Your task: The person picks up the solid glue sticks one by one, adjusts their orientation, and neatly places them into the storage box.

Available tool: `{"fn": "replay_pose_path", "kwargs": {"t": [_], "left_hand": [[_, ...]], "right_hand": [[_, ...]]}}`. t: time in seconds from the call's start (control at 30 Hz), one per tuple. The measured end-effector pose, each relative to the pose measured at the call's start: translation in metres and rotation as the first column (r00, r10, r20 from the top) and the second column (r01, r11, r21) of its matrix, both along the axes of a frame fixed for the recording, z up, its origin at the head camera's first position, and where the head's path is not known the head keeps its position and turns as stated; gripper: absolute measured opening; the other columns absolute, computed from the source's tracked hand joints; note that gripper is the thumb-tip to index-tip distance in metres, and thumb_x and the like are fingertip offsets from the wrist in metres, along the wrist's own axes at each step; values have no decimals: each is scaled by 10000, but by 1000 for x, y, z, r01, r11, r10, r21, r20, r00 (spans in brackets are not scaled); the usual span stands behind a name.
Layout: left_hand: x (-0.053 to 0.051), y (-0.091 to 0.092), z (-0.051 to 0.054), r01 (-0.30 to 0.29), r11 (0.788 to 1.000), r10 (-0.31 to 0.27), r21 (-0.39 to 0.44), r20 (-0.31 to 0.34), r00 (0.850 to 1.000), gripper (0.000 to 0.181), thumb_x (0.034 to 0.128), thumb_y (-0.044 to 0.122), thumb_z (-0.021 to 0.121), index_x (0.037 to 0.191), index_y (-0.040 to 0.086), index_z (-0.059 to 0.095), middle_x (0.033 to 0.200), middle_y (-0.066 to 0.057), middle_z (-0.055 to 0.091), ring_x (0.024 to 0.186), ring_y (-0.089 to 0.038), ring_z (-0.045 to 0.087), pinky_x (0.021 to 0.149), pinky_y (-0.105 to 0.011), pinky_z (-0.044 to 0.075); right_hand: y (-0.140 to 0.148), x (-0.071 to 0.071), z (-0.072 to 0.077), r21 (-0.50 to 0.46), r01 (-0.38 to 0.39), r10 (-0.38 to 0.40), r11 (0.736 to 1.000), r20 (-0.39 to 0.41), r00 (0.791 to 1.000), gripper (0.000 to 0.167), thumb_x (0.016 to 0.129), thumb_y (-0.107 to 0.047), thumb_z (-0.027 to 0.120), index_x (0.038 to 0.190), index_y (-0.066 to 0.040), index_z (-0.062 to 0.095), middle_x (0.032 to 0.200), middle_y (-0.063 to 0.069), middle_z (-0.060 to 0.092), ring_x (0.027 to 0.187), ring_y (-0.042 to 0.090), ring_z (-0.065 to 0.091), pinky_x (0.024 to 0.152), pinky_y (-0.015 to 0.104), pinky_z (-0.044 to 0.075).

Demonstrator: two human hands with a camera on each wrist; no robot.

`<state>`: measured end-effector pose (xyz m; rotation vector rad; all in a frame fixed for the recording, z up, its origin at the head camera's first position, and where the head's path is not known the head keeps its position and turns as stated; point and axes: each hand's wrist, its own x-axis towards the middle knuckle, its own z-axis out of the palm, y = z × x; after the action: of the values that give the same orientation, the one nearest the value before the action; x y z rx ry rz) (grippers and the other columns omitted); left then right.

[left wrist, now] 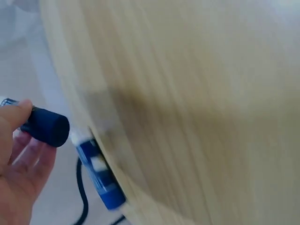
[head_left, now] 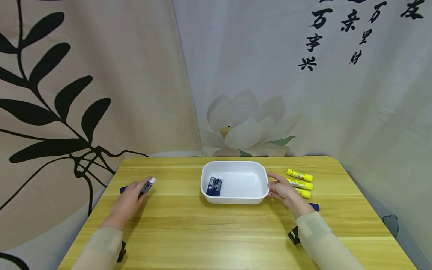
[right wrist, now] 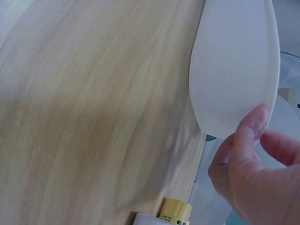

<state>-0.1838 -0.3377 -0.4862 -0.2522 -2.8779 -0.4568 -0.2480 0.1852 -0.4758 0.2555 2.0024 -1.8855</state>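
Note:
At the left of the table, my left hand (head_left: 129, 198) grips a blue glue stick (head_left: 147, 185) with a white end, held between thumb and fingers. A second blue glue stick (left wrist: 101, 173) lies on the wood beside that hand in the left wrist view; in the head view the hand covers most of it. My right hand (head_left: 283, 191) pinches the right end of a white plastic tray (head_left: 236, 200), its fingers at the rim. Two blue glue sticks (head_left: 214, 186) lie side by side in the tray's left part.
Several yellow glue sticks, one of them the farthest yellow glue stick (head_left: 299, 175), lie in a column right of the tray. Another blue stick (head_left: 314, 207) is partly hidden by my right wrist. A printed curtain (head_left: 141, 75) hangs behind the wooden table (head_left: 202, 240).

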Motion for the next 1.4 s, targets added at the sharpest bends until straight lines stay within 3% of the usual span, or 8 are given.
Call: {"fn": "replay_pose_path", "kwargs": {"t": [0.07, 0.17, 0.37, 0.5, 0.83, 0.97, 1.17, 1.4], "left_hand": [[-3, 8, 3, -14, 996, 10, 86, 47, 999, 648, 909, 89, 618, 1471, 206, 318, 1217, -231, 538, 1021, -401, 585, 776, -527, 521], [-9, 20, 3, -49, 967, 24, 252, 101, 995, 643, 900, 75, 628, 1455, 162, 314, 1169, -218, 546, 1009, -373, 581, 740, -447, 540], [-16, 46, 2, -136, 845, 57, 517, 167, 984, 654, 892, 60, 634, 1428, 113, 263, 1120, -227, 514, 1006, -375, 579, 690, -368, 552], [-20, 69, 6, -153, 810, 78, 566, 155, 985, 670, 885, 50, 639, 1417, 124, 238, 1139, -237, 504, 1022, -386, 581, 718, -399, 554], [-31, 125, 21, -40, 720, 21, 693, 36, 999, 669, 861, 28, 655, 1382, 124, 247, 1170, -195, 485, 1043, -338, 539, 809, -437, 553], [-37, 145, 24, -18, 724, 13, 689, 13, 1000, 649, 852, 41, 672, 1374, 141, 299, 1153, -179, 518, 1027, -318, 555, 790, -409, 563], [-48, 179, 33, -15, 773, 20, 634, 0, 1000, 633, 837, 61, 701, 1378, 174, 393, 1057, -133, 577, 941, -263, 597, 723, -341, 565], [-57, 218, 38, -142, 832, 65, 536, 161, 985, 638, 825, 121, 728, 1383, 219, 436, 952, -51, 564, 855, -184, 544, 732, -301, 535]], "right_hand": [[0, 0, 0, -3, 1, -1, 1000, 1, 1000, 537, 964, -25, 471, 1471, -74, 302, 1013, 115, 526, 728, 121, 579, 699, 259, 556], [0, 0, 1, -6, 0, 0, 1000, 4, 1000, 540, 962, -25, 473, 1471, -72, 300, 1022, 120, 528, 733, 122, 582, 704, 259, 556], [0, 0, 1, -5, -3, 3, 1000, 7, 1000, 539, 963, -24, 468, 1472, -74, 297, 1025, 126, 528, 738, 128, 575, 714, 267, 554], [0, 0, 1, -6, -2, 2, 1000, 4, 1000, 537, 965, -21, 462, 1472, -69, 293, 1049, 141, 522, 740, 125, 575, 708, 262, 554], [0, 1, 0, -23, -2, 2, 1000, 2, 1000, 538, 960, -13, 460, 1469, -57, 293, 1044, 139, 527, 735, 117, 581, 691, 245, 554], [0, 1, 1, -14, -1, 1, 1000, 1, 1000, 541, 960, -21, 464, 1471, -61, 292, 1041, 135, 529, 738, 120, 579, 692, 248, 554], [1, 2, 0, -6, 3, -3, 1000, 11, 1000, 540, 967, -37, 469, 1475, -79, 293, 1062, 141, 509, 750, 129, 578, 695, 252, 552], [1, 0, 0, -11, 7, -6, 1000, 13, 1000, 538, 964, -37, 473, 1473, -84, 303, 1068, 150, 513, 773, 145, 585, 720, 270, 555]]}}
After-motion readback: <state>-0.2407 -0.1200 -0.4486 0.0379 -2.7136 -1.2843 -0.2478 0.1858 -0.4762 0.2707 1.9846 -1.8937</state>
